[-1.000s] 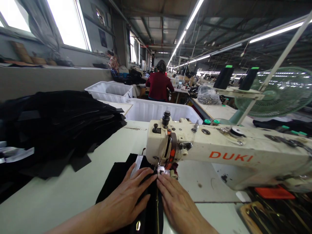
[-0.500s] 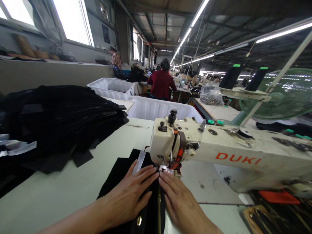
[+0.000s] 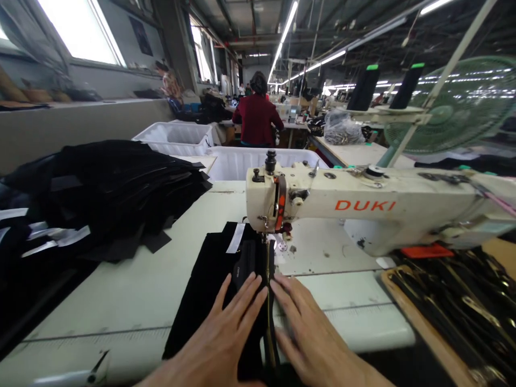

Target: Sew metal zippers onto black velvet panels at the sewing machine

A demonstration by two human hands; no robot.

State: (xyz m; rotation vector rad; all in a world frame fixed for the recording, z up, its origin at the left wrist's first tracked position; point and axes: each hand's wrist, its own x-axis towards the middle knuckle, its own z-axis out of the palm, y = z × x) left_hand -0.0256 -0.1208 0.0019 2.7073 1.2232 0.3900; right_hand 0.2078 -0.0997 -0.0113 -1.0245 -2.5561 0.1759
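A black fabric piece [image 3: 209, 279] with a gold zipper [image 3: 267, 285] lies on the table under the needle of a cream DUKI sewing machine [image 3: 363, 207]. My left hand [image 3: 226, 338] rests flat on the fabric just left of the zipper, fingers stretched out. My right hand [image 3: 310, 333] lies flat just right of the zipper, fingers also out. Both hands sit a little in front of the presser foot [image 3: 266, 242]. A white label [image 3: 235, 238] lies on the fabric near the machine head.
A big pile of black fabric pieces [image 3: 108, 188] fills the table's left. White bins [image 3: 177, 138] stand behind. A tray of zippers [image 3: 451, 306] lies at the right. A green fan [image 3: 463, 102] and thread cones [image 3: 365, 86] stand behind the machine. A person in red [image 3: 257, 118] sits further back. Snips [image 3: 97, 368] lie front left.
Both hands have drawn back toward me, away from the presser foot, still flat on the fabric. The camera has pulled back and lifted, showing more table and zipper.
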